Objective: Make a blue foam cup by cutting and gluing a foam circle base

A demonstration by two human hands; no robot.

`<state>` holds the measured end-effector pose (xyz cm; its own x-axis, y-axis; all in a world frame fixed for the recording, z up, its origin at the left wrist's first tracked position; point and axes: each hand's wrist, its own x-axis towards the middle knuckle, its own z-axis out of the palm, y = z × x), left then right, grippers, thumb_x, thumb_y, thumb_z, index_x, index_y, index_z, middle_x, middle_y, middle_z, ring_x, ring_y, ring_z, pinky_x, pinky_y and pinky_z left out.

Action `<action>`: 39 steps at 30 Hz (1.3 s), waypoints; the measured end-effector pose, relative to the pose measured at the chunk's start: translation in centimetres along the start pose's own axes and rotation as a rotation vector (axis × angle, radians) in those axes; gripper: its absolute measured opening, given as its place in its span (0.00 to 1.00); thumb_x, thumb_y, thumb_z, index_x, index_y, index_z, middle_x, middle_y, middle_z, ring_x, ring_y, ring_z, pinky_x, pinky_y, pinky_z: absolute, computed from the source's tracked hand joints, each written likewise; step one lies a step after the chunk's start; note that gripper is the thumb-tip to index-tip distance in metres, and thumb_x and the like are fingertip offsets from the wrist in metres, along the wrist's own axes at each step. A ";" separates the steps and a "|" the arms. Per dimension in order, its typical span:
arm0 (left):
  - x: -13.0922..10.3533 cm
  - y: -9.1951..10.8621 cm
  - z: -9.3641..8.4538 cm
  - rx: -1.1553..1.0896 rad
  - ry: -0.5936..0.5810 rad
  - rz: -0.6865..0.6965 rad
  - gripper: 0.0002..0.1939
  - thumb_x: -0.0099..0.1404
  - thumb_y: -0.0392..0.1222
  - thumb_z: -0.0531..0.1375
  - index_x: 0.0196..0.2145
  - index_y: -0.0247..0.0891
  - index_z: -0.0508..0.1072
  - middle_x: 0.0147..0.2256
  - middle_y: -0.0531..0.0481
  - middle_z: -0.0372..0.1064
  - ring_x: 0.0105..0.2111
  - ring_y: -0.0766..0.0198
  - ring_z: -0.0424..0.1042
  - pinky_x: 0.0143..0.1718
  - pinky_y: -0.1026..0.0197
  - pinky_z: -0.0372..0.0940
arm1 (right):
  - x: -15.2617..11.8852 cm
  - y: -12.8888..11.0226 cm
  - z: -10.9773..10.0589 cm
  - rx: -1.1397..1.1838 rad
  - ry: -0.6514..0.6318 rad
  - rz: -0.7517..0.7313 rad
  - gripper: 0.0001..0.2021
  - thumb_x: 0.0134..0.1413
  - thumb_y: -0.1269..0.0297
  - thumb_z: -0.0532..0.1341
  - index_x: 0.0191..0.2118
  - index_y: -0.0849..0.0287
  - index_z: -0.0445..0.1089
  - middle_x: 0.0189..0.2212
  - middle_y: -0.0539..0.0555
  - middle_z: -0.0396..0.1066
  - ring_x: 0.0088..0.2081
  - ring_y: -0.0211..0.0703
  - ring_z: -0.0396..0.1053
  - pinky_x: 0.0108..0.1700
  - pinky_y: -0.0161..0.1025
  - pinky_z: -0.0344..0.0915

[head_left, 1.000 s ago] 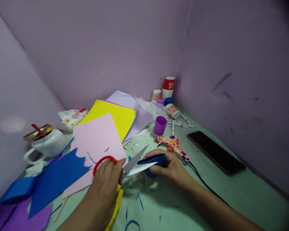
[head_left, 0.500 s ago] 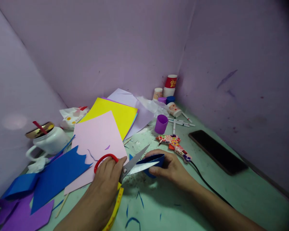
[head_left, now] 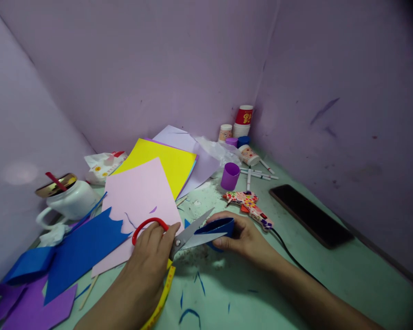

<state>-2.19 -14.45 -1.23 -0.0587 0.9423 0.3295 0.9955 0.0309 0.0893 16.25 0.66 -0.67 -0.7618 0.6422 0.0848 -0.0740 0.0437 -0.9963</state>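
Observation:
My left hand (head_left: pixel 149 254) is closed round the red-handled scissors (head_left: pixel 192 233), whose blades stand apart. A yellow tape measure (head_left: pixel 163 295) hangs below that hand, and how it is held is hidden. Between thumb and fingers, my right hand (head_left: pixel 244 236) grips a blue foam-sheet piece (head_left: pixel 225 227) curved into a cup-like shape. The blades reach to its left side, one passing in front of it. Whether they touch the blue piece I cannot tell. Thin blue offcuts (head_left: pixel 190 313) lie on the table beneath.
A floral glue gun (head_left: pixel 246 204) with a black cord lies beyond my right hand, near a phone (head_left: pixel 308 215). Behind are a purple cup-shaped piece (head_left: pixel 230 176), markers (head_left: pixel 258 174) and paper cups (head_left: pixel 242 126). Pink (head_left: pixel 142 188) and blue sheets (head_left: pixel 86 252) and a white mug (head_left: pixel 72 201) are left.
Almost nothing differs. The blue piece has tipped slightly in my right hand, and my left hand with the scissors has shifted a touch to the left.

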 end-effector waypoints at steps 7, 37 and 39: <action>0.5 -1.0 -1.0 0.004 -0.118 0.094 0.30 0.61 0.28 0.47 0.61 0.39 0.51 0.45 0.39 0.66 0.42 0.52 0.68 0.40 0.48 0.67 | 0.1 0.0 0.0 -0.011 -0.009 -0.004 0.14 0.40 0.67 0.69 0.38 0.55 0.74 0.33 0.52 0.73 0.33 0.43 0.69 0.34 0.39 0.65; 0.7 -1.7 -2.4 0.004 -0.198 0.157 0.29 0.59 0.25 0.46 0.58 0.39 0.55 0.43 0.42 0.70 0.41 0.56 0.71 0.38 0.54 0.70 | 0.0 -0.2 0.2 0.001 -0.020 0.012 0.11 0.41 0.66 0.68 0.34 0.57 0.72 0.29 0.51 0.72 0.31 0.41 0.69 0.34 0.38 0.65; 0.6 -1.8 -2.3 -0.002 -0.187 0.164 0.29 0.59 0.25 0.47 0.58 0.40 0.55 0.43 0.42 0.70 0.40 0.56 0.72 0.37 0.55 0.70 | 0.1 -0.2 0.2 -0.004 -0.014 0.012 0.10 0.40 0.66 0.68 0.34 0.57 0.72 0.29 0.51 0.72 0.31 0.41 0.68 0.34 0.38 0.64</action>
<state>-4.23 -14.68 0.94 0.1182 0.9800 0.1602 0.9905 -0.1278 0.0505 16.09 0.53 -0.42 -0.7717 0.6317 0.0735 -0.0624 0.0398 -0.9973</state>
